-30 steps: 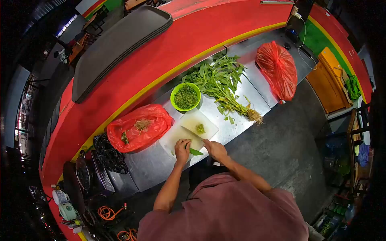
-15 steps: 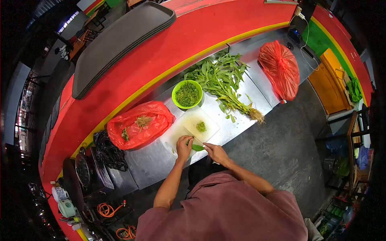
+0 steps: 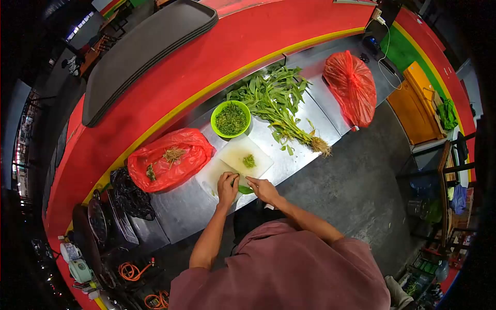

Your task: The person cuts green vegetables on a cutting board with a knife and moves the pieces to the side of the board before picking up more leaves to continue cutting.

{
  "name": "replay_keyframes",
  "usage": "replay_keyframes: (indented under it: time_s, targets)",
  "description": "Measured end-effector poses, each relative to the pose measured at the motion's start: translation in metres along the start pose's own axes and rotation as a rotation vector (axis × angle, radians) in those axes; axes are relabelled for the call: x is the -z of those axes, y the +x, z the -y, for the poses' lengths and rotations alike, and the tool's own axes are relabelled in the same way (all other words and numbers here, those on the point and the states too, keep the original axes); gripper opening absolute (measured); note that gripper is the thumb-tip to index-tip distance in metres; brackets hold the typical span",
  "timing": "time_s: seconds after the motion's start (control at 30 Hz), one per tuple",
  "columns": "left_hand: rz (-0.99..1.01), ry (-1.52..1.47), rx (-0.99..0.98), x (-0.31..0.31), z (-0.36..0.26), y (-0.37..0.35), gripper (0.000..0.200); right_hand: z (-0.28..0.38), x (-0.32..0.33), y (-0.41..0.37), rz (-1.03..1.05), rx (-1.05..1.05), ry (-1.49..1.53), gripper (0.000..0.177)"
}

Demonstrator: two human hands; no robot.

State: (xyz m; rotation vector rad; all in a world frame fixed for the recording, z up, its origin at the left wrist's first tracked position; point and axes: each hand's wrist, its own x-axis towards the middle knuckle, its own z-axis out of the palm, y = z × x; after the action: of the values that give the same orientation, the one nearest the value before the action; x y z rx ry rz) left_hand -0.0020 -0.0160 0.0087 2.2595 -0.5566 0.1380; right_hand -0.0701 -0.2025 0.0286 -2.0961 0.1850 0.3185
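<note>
My left hand (image 3: 227, 189) is closed over green leaves (image 3: 245, 189) at the near edge of a white cutting board (image 3: 263, 164). One leaf pokes out between my two hands. My right hand (image 3: 263, 189) is closed around what looks like a knife, its thin pale blade pointing up and left over the board; the handle is hidden by my fingers. A small heap of chopped greens (image 3: 249, 161) lies on the board. Just beyond it stands a bright green bowl (image 3: 214, 125) filled with chopped greens.
Leafy stalks with roots (image 3: 281, 106) lie across the steel counter (image 3: 178, 219). An open red plastic bag (image 3: 194, 161) with root scraps sits left, beside a black bag (image 3: 126, 194). A tied red bag (image 3: 351, 88) rests at right. Dark trays (image 3: 150, 54) are stacked on the red wall.
The whole view has shifted slightly, so the counter and its things appear a little further left. Both hands stay at the board's near edge, and my left hand sits slightly higher over the leaves.
</note>
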Motion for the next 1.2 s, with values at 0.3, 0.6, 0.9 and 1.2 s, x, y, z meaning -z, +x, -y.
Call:
replay_keyframes:
  time_s: [0.3, 0.6, 0.9, 1.2]
  targets:
    - [0.015, -0.09, 0.081, -0.003, 0.007, 0.0, 0.016, 0.003, 0.011, -0.01, -0.002, 0.0, 0.092, 0.035]
    - [0.038, -0.048, 0.042, -0.002, 0.008, 0.002, 0.014, -0.012, -0.017, 0.013, -0.083, 0.088, 0.008, 0.039]
    - [0.008, -0.049, 0.064, -0.003, 0.009, -0.001, 0.015, -0.011, -0.008, -0.008, -0.051, 0.053, 0.114, 0.037]
    - [0.042, 0.035, -0.057, 0.001, 0.001, -0.002, 0.014, -0.003, -0.006, 0.018, 0.021, 0.032, -0.072, 0.04]
